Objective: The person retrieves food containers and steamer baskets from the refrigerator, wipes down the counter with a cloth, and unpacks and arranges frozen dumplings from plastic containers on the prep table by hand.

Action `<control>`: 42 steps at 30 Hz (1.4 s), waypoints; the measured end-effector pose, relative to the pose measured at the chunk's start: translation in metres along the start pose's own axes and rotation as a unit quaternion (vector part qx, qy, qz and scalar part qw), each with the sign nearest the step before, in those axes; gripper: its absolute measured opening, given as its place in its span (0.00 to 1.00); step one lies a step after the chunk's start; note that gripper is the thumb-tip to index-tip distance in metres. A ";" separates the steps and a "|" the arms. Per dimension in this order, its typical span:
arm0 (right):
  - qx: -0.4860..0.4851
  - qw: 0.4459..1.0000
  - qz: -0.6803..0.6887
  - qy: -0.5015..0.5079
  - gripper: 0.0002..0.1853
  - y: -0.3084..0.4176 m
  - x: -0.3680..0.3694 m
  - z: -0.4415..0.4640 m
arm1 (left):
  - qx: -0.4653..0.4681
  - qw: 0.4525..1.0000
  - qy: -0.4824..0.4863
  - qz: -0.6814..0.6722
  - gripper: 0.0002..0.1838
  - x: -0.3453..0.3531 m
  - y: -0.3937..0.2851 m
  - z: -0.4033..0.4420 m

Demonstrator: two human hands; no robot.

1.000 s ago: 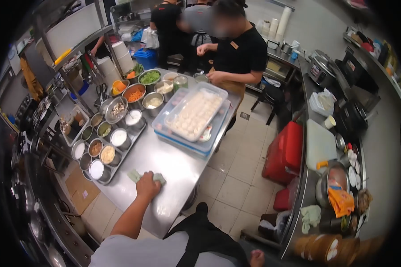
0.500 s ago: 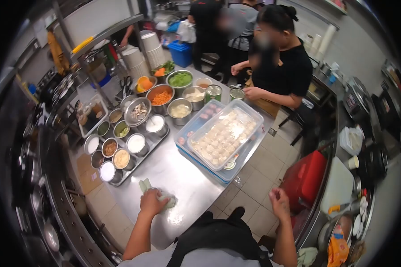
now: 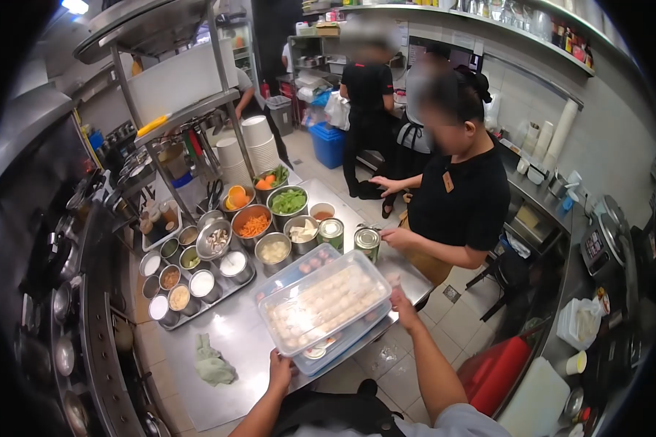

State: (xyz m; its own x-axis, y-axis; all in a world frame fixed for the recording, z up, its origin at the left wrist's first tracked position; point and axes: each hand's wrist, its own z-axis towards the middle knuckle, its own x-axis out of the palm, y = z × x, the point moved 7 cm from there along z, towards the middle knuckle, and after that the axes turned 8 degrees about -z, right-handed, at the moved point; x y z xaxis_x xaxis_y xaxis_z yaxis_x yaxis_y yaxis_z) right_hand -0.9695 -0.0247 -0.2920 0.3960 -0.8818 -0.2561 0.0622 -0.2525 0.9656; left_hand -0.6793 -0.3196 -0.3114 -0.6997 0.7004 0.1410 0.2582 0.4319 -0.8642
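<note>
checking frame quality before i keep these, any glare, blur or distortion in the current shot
Head view: glare whitens part of the clear plastic container; head view: fisheye bending, black corners; head view: the right hand looks slightly smeared; head view: blurring masks the nearest co-worker's face.

Steel tabletop (image 3: 248, 331): crumpled green cloth (image 3: 213, 362), near left; loaded metal tray (image 3: 216, 303), left; stacked plastic tubs (image 3: 324, 300), right; cans (image 3: 367, 240), far side.
</note>
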 end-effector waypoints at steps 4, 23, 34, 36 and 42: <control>-0.055 0.997 -0.043 0.033 0.33 0.012 0.016 0.005 | 0.100 0.994 -0.027 0.042 0.26 0.017 -0.006 -0.013; -0.031 0.961 -0.017 0.275 0.42 0.048 0.110 -0.083 | 0.100 0.989 -0.110 -0.007 0.27 -0.121 0.002 -0.080; -0.096 0.977 -0.185 0.053 0.22 0.142 0.130 -0.080 | 0.209 0.971 -0.100 -0.057 0.29 -0.134 -0.092 -0.067; -0.092 0.982 -0.163 0.024 0.20 0.126 0.132 -0.069 | 0.202 0.972 -0.078 -0.087 0.30 -0.135 -0.088 -0.063; 0.001 0.994 -0.106 0.040 0.19 0.117 0.136 -0.061 | 0.211 0.966 -0.054 -0.137 0.32 -0.133 -0.084 -0.059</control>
State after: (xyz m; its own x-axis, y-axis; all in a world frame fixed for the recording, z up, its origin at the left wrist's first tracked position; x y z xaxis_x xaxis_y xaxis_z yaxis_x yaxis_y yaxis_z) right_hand -0.8527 -0.1502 -0.2116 0.4457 -0.7739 -0.4499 0.1503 -0.4308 0.8899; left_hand -0.5684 -0.4154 -0.2289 -0.7748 0.5194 0.3605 -0.2248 0.3067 -0.9249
